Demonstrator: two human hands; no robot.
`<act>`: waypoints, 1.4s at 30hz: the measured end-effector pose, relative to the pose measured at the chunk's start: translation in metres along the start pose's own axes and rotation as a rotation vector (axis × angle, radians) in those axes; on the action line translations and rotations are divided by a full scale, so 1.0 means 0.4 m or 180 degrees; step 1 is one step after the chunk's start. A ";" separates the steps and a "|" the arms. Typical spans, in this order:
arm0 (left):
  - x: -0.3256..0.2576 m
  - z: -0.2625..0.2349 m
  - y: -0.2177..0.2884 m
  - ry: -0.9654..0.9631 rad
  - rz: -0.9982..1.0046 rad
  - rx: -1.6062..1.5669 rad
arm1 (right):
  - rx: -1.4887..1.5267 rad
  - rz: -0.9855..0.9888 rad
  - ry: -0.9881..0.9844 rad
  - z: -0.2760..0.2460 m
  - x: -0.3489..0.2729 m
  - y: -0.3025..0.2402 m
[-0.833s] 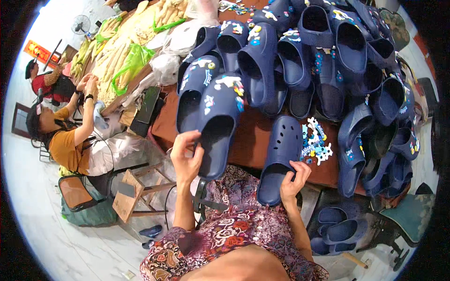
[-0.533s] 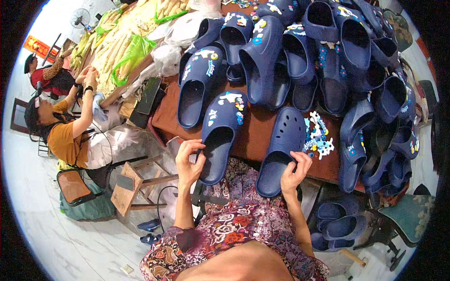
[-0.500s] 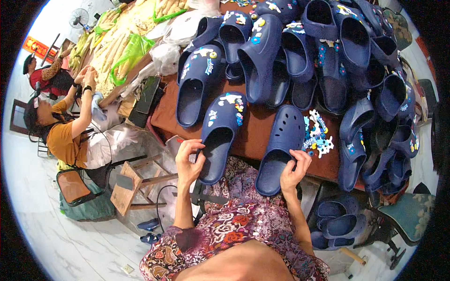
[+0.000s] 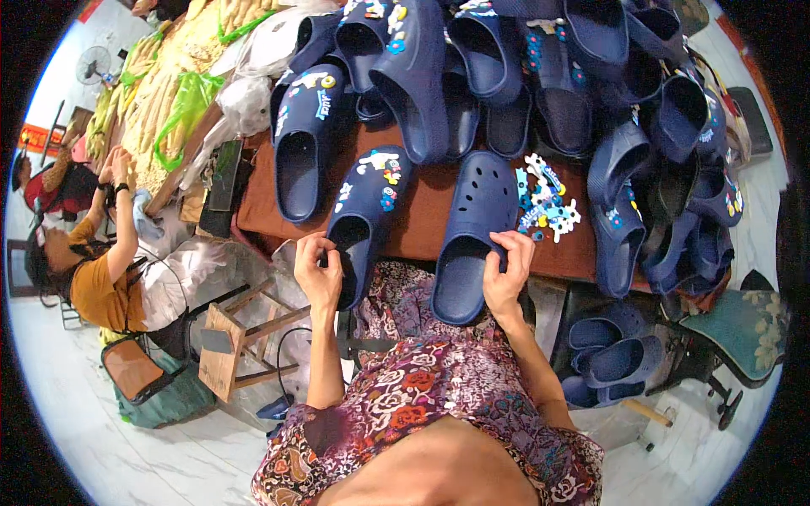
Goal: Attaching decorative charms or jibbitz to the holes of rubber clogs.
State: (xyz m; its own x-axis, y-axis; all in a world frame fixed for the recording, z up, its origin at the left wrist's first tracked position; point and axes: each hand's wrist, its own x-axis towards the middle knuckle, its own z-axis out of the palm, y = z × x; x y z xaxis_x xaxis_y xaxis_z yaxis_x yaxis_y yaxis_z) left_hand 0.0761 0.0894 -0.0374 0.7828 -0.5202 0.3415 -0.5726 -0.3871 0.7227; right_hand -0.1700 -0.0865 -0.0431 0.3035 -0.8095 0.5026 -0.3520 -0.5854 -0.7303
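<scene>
My left hand point(image 4: 321, 271) is closed on the outer left rim of a navy clog point(image 4: 384, 181), whose toe carries colourful charms. This clog is tilted a little on its side. Beside it, my right hand point(image 4: 508, 274) grips the right rim of a plain navy clog point(image 4: 483, 194) with bare holes across its toe. Both clogs point away from me at the table's front edge, their heels reaching over my lap. Just right of the plain clog lies a small pile of loose white, blue and yellow charms point(image 4: 548, 207) on the brown tabletop point(image 4: 413, 240).
Many decorated navy clogs point(image 4: 409, 80) are heaped along the table's back and right. More clogs point(image 4: 612, 358) rest on a dark seat at lower right, near a green chair point(image 4: 742, 329). At left are a wooden stool point(image 4: 232, 354) and a seated person in an orange shirt point(image 4: 110, 282).
The view has shifted, so most things appear further left and higher. The decorated clog has tipped slightly onto its side. Both hands keep their hold on the rims.
</scene>
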 end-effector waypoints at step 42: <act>0.030 0.207 0.115 -0.1428 -0.0733 -0.1953 | -0.4539 0.1659 0.1264 -1.044 -0.292 0.147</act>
State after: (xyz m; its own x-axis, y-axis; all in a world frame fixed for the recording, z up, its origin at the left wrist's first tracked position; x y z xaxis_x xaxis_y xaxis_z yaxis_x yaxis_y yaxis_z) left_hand 0.0389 0.0022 -0.0497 0.6175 -0.7857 -0.0373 -0.0695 -0.1017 0.9924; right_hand -0.5960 -0.0450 0.0483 -0.2763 -0.7533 0.5968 -0.9237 0.3796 0.0515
